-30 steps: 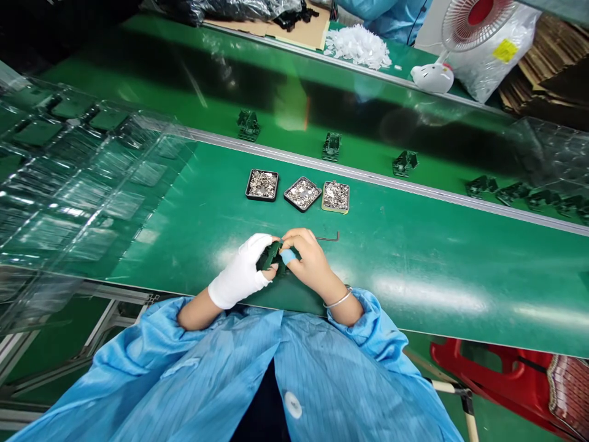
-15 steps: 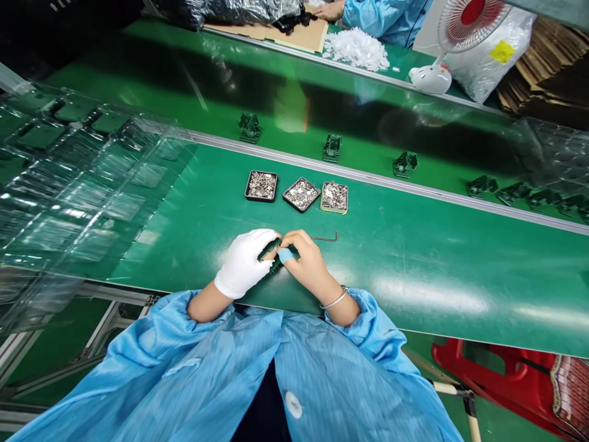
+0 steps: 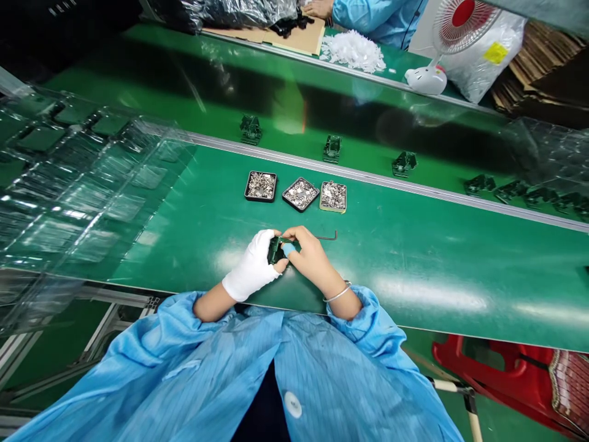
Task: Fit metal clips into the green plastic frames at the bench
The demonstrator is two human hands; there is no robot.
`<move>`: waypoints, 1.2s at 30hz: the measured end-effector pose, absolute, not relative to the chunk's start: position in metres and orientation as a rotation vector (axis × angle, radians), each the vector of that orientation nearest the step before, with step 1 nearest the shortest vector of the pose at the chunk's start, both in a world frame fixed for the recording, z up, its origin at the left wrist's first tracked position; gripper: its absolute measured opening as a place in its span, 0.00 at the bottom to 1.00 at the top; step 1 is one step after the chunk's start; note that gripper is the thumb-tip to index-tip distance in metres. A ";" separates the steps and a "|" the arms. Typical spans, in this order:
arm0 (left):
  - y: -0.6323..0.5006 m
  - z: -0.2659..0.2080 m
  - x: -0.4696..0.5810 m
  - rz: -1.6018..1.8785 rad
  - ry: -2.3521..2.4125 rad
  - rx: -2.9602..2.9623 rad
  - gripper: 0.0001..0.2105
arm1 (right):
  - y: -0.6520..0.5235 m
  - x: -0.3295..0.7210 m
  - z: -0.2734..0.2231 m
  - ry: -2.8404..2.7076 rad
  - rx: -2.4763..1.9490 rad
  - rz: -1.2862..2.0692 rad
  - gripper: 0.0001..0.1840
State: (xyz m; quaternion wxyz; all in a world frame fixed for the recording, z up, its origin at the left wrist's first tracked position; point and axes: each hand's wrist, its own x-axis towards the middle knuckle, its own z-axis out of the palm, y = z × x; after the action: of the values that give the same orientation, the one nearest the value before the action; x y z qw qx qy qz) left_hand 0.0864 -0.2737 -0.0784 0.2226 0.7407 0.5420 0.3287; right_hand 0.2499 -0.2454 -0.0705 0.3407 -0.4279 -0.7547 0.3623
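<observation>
A green circuit board assembly (image 3: pixel 276 250) is held just above the near side of the green work surface. My left hand (image 3: pixel 252 267), in a white glove with bare fingertips, is closed around its left side. From the right, my right hand (image 3: pixel 309 255) reaches onto the board with thumb and forefinger pinched together; blue tape covers the thumb tip. Whatever lies between those fingertips is too small or hidden to make out. Just beyond the right hand lies a thin L-shaped hex key (image 3: pixel 329 237). Small metal pieces fill a left tray (image 3: pixel 260 198), a middle tray (image 3: pixel 300 209) and a right tray (image 3: pixel 333 210).
Clear plastic blister trays (image 3: pixel 92 184) are stacked at the left. Beyond a metal rail (image 3: pixel 294 161), several board assemblies (image 3: pixel 332 148) stand on a green belt. Across it are a fan (image 3: pixel 427 80), white plastic pieces (image 3: pixel 354 50) and a co-worker's sleeve (image 3: pixel 368 17). A red chair (image 3: pixel 497 380) stands lower right.
The board has turned in my left hand, so more of its face shows. Both hands have shifted slightly right, and my right thumb remains at the board.
</observation>
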 end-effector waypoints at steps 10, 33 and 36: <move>-0.264 -0.069 0.077 0.711 1.564 1.861 0.09 | -0.250 0.235 -0.060 -2.174 -1.169 0.889 0.21; -0.254 -0.087 0.050 0.743 1.650 1.614 0.19 | -0.122 0.237 -0.040 -2.590 -1.846 0.317 0.15; -0.254 -0.095 0.042 0.625 1.709 1.681 0.19 | -0.126 0.235 -0.038 -2.589 -1.867 0.373 0.15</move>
State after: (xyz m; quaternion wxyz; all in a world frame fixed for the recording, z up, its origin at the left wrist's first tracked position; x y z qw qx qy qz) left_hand 0.0416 -0.2545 -0.0952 0.3261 0.6415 0.6521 0.2384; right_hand 0.2353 -0.1262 -0.0376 -0.0362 -0.5806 -0.8051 0.1160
